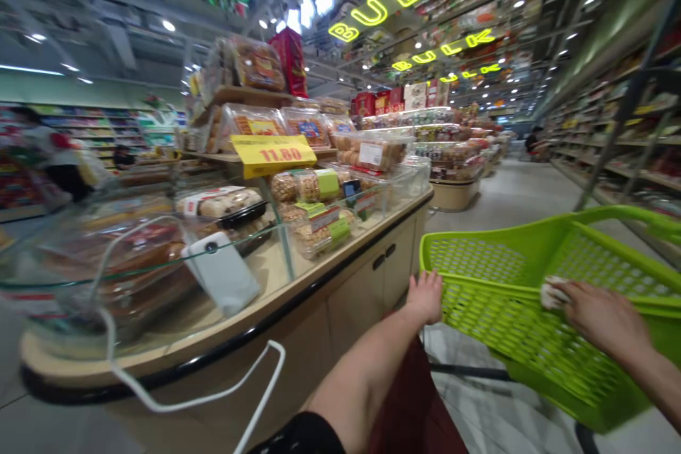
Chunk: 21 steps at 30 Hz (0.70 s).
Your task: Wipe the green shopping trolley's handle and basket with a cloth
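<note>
A lime-green plastic shopping cart [505, 319] stands at the right, its sides pierced with holes. My left hand [424, 298] grips the cart's near left corner, fingers curled over the edge. Farther along the side rim, my right hand [601, 318] is closed on a crumpled white wipe [552, 292] and presses it to the rim; part of the wipe is hidden under the fingers.
Left of the cart is a curved display counter [340, 305] with glass guards and packaged baked goods. A white phone [222, 275] with a white cable [159, 408] leans there. A yellow price sign [274, 154] stands above. Shelves line the right; a person [53, 149] is far left.
</note>
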Motion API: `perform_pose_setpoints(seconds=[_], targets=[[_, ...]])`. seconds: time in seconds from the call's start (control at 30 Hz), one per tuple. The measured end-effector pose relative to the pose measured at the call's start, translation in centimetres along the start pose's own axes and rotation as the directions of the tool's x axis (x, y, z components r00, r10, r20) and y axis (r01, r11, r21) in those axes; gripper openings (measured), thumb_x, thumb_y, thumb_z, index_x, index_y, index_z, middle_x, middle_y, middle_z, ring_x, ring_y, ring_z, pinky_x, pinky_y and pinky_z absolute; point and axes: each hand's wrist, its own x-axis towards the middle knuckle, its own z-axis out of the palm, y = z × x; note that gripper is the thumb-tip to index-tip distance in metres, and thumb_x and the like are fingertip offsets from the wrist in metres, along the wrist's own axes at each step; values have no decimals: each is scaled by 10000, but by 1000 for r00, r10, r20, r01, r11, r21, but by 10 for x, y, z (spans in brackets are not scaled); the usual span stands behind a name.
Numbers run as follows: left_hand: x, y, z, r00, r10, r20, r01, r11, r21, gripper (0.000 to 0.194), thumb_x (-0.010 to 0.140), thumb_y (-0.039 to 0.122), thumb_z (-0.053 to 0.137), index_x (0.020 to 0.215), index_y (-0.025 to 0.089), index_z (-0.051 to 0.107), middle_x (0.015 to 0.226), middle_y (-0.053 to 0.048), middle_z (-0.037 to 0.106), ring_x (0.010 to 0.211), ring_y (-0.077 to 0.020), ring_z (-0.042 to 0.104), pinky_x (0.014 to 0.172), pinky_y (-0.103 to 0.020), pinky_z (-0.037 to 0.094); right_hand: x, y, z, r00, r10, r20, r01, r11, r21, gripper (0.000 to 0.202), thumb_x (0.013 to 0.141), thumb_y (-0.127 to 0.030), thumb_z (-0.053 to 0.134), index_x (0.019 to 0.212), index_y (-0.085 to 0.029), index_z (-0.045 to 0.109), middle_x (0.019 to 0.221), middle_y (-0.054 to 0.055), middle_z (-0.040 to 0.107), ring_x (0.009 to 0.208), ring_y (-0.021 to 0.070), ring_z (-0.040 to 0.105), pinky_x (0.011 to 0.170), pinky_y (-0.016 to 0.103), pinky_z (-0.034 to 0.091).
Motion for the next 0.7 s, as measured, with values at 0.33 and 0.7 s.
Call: perform_pose_setpoints(seconds=[0.33,0.7], targets=[[3,-1,-4,989,-53,-137,52,999,-11,758,655,241,469,1348,169,170,1402,-87,256,1267,-254,224,1026,-405,228,-11,-3,-34,995,88,42,-86,995,-42,316,768,-166,430,1038,-219,584,997,57,614,894,222,533,847,391,311],[1,2,-4,986,-69,-154,68,998,-13,698,658,239,471,1318,158,256,1391,-107,270,1259,-272,239,1001,-395,267,-10,-88,18,989,-96,-114,107,989,100,399,757,-48,395,1110,-164,541,1216,85,508,1167,229,378,958,378,279]])
